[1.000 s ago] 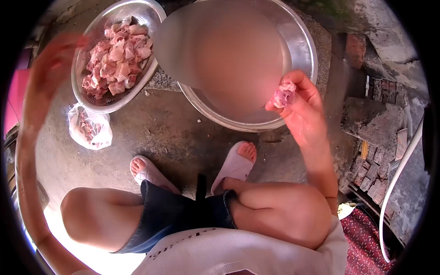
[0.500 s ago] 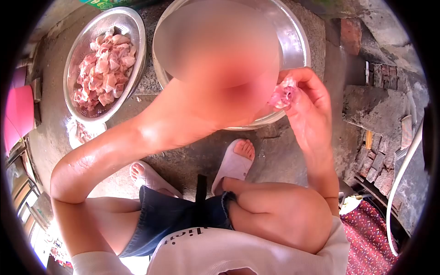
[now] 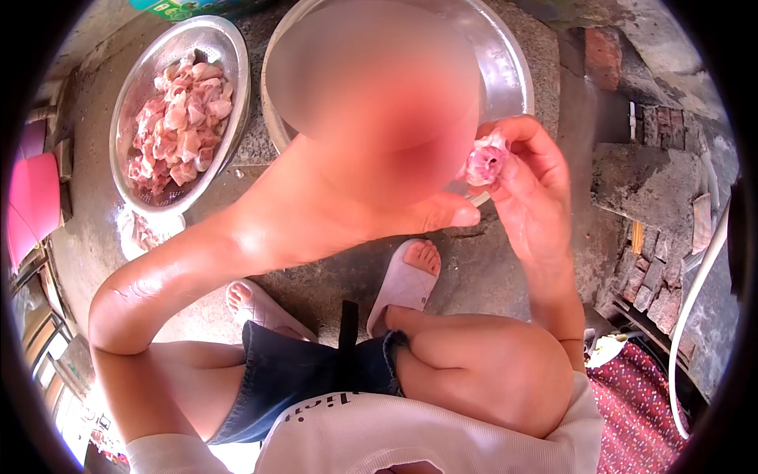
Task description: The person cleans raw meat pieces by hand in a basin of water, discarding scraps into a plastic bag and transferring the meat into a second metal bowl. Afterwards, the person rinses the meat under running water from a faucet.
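Observation:
Pinched between the thumb and fingers of my right hand [image 3: 533, 178] is a piece of raw chicken [image 3: 484, 164], its round cut end with a dark hollow turned up. It is held over the right rim of a large metal basin [image 3: 517, 71]. My left hand [image 3: 371, 193] reaches across the front of the basin, close to the left side of the chicken piece. Its thumb points right, just below the piece. A blurred oval covers the other fingers of the left hand, so I cannot tell whether they grip anything.
Left of the basin, a metal colander [image 3: 239, 55] holds a heap of raw chicken pieces [image 3: 181, 122]. Below it sits a white bag or dish [image 3: 162, 229] with more scraps. Bricks [image 3: 651, 284] and a pale hose [image 3: 695, 300] are at the right, and a pink tub [image 3: 35, 205] at the left.
The left thumb has come into view, stretched out to the right below the chicken piece. The chicken piece has turned slightly, showing its cut end more fully. The right hand has barely moved.

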Demonstrator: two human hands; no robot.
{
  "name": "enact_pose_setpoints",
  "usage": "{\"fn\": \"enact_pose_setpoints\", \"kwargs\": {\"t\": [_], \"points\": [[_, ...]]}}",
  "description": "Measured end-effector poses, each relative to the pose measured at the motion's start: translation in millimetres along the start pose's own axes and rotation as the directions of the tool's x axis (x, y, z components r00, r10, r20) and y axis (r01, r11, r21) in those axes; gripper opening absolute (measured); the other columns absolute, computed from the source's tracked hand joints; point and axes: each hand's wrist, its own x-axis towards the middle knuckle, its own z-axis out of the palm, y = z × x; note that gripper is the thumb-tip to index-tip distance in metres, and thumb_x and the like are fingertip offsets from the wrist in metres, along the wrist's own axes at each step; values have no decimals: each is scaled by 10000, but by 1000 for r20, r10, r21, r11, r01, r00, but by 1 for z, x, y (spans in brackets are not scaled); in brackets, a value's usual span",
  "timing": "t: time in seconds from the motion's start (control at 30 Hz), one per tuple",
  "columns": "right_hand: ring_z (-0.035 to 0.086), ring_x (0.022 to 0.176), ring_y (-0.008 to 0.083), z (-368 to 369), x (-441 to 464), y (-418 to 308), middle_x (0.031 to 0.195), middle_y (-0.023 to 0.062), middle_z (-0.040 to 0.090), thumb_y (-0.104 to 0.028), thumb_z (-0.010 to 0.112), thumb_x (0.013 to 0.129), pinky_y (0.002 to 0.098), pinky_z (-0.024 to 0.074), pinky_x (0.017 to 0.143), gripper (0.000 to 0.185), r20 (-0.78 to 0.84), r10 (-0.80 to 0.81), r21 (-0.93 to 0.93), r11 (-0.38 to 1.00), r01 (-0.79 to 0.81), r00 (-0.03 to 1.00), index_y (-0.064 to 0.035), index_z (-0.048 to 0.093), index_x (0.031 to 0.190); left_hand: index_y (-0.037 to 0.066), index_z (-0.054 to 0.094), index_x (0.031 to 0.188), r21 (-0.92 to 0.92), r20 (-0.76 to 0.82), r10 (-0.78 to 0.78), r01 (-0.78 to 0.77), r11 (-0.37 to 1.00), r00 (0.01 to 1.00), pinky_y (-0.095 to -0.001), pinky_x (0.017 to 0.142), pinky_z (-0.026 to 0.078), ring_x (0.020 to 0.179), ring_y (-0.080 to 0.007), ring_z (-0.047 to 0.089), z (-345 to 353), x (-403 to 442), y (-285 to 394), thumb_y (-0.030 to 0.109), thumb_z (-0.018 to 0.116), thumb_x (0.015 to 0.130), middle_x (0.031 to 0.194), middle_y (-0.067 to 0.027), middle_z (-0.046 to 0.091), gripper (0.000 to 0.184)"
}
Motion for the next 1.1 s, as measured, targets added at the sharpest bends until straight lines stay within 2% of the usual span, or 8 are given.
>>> {"fn": "enact_pose_setpoints", "kwargs": {"t": [0.1,0.3,0.4,0.5,0.6,0.73,1.0,1.1], "points": [[587,787,152,3,0,0,897,101,589,-120,582,810,266,503,664,252,21,11,31,999,-12,1000,23,502,1002,24,487,939,225,-13,-19,21,974,1000,-208,714,419,821,-77,521,-3,3,-1,-5,613,748,870,-13,529,231],[596,799,169,-1,0,0,896,110,587,-126,579,811,276,521,657,268,44,81,57,995,-83,996,24,493,1016,3,490,967,34,-21,-87,88,996,996,-200,704,410,805,-73,519,-10,3,-4,63,563,802,850,-11,528,189],[598,793,168,-1,-1,0,899,112,587,-137,580,812,275,521,656,276,72,54,109,992,-62,996,24,493,1018,2,507,908,105,-189,65,-46,993,980,-195,696,403,761,-58,504,-1,4,0,48,565,791,812,-1,518,139],[594,794,161,3,0,-1,904,109,587,-145,579,813,273,512,670,276,30,45,110,993,-48,999,24,493,1014,8,516,855,296,-180,292,-231,927,940,-192,693,393,729,-50,478,-3,1,1,49,576,776,788,-1,506,107],[586,806,151,4,0,0,908,100,583,-133,577,814,271,499,691,261,19,-30,30,999,29,999,24,495,1006,20,515,837,258,-126,33,0,966,991,-192,703,383,728,-48,460,-1,-2,8,47,580,767,793,-2,501,99],[565,849,134,8,2,-1,930,89,569,-81,572,810,260,471,742,226,-29,-125,-42,991,124,992,27,495,992,11,521,891,281,-59,-59,73,957,997,-196,713,393,760,-48,482,-1,-2,6,62,580,783,844,-5,530,133],[544,863,141,10,1,1,922,79,545,58,551,766,250,436,789,224,-32,-252,-169,955,243,967,38,491,980,-3,507,946,115,-68,-26,33,993,997,-228,826,409,897,-77,511,3,4,4,11,541,805,922,-26,552,146],[551,812,157,5,7,2,920,93,542,97,555,715,246,451,735,241,169,-515,-438,724,532,840,18,523,941,-5,510,943,129,-69,35,-26,991,997,-227,820,414,884,-76,517,0,5,-2,-9,523,807,923,-31,551,137]]}}
